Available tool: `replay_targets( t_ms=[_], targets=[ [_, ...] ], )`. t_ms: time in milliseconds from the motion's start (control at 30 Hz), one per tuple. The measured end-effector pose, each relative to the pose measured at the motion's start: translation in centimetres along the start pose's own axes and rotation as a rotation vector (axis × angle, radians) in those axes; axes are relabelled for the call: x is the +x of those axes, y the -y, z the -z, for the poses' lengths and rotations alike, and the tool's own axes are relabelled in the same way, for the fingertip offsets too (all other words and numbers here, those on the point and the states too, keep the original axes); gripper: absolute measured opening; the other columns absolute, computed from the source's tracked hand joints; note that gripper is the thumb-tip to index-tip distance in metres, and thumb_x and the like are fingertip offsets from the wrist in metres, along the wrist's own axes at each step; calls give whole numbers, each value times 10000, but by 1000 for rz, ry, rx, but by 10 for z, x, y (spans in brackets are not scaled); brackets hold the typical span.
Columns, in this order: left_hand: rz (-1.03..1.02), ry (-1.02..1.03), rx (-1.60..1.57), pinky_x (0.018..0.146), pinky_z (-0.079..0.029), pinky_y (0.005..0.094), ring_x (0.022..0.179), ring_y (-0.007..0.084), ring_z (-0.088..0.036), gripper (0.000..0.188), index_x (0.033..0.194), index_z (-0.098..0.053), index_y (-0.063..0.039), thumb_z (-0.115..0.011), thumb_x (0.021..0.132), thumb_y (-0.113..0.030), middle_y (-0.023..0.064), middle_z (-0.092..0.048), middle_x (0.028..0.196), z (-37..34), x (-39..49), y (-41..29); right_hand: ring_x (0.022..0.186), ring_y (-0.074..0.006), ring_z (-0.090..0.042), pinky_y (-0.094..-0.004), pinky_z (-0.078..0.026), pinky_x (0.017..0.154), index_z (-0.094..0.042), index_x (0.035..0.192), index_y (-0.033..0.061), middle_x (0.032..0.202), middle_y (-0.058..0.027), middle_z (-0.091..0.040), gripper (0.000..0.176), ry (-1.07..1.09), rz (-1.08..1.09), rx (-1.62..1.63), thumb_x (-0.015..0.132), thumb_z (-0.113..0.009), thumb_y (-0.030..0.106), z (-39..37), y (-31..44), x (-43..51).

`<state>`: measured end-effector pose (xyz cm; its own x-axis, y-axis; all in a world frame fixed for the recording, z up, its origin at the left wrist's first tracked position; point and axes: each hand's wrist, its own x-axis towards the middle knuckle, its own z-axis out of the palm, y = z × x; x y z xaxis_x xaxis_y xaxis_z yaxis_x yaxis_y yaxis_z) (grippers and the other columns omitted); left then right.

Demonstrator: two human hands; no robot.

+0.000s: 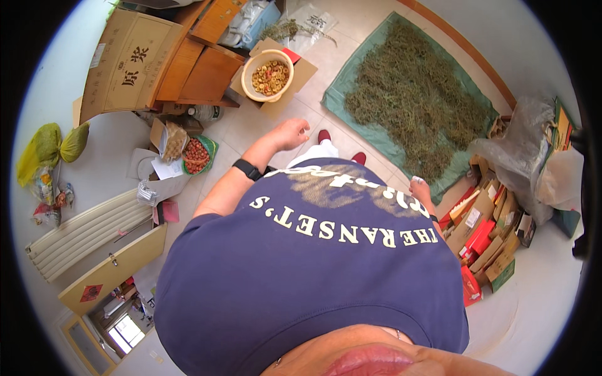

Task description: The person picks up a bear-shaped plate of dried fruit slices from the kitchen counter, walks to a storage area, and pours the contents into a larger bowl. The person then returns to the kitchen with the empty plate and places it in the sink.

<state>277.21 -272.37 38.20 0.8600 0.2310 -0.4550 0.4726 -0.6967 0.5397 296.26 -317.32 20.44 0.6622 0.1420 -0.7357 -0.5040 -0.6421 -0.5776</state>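
My left hand hangs over the tiled floor with loosely bent fingers and holds nothing that I can see; a black band circles that wrist. Ahead of it a cream plastic basin of sliced dried fruit rests on an opened cardboard box. On the other side of my body, my right hand is near the edge of a green tarp spread with dried plant stems. Something small and whitish shows at its fingertips; whether it is held is unclear. My red shoes stand between the hands.
A green basket of red fruit and an open carton stand at the left, near a wooden cabinet. Flattened boxes and plastic sheeting lean at the right wall. A clear bag lies beyond the basin.
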Motion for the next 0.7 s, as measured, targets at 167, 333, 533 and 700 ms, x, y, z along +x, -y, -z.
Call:
replay_targets(
  t_ms=[167, 333, 533, 700],
  targets=[
    [4, -8, 26, 769, -486, 365, 875, 280, -597, 297, 1022, -596, -50, -640, 779, -215, 145, -615, 932, 12, -13, 5, 588, -108, -544, -261, -435, 523, -608, 1020, 19, 784, -35, -608, 304, 86, -10, -93, 785, -609, 211, -8, 25, 24],
    [97, -9, -85, 780, -483, 357, 869, 262, -594, 289, 1013, -590, -43, -639, 777, -203, 134, -613, 939, 23, -29, 36, 579, -113, -539, -278, -441, 523, -617, 957, 15, 770, -45, -611, 256, 62, 57, -117, 783, -597, 201, -36, 52, 35],
    [6, -148, -124, 741, -496, 362, 830, 262, -605, 273, 969, -599, -61, -670, 749, -206, 128, -628, 900, 87, -17, 116, 796, -282, -631, -387, -491, 707, -640, 853, 61, 854, -151, -656, 264, 45, 312, -566, 726, -632, 292, -97, 106, 56],
    [93, -107, -172, 763, -499, 342, 857, 237, -615, 302, 1001, -589, -19, -664, 767, -195, 132, -634, 907, 122, -27, 146, 540, -154, -511, -335, -403, 493, -558, 664, 52, 606, -41, -551, 179, 13, 363, -386, 786, -540, 182, -160, 154, 55]
  ],
)
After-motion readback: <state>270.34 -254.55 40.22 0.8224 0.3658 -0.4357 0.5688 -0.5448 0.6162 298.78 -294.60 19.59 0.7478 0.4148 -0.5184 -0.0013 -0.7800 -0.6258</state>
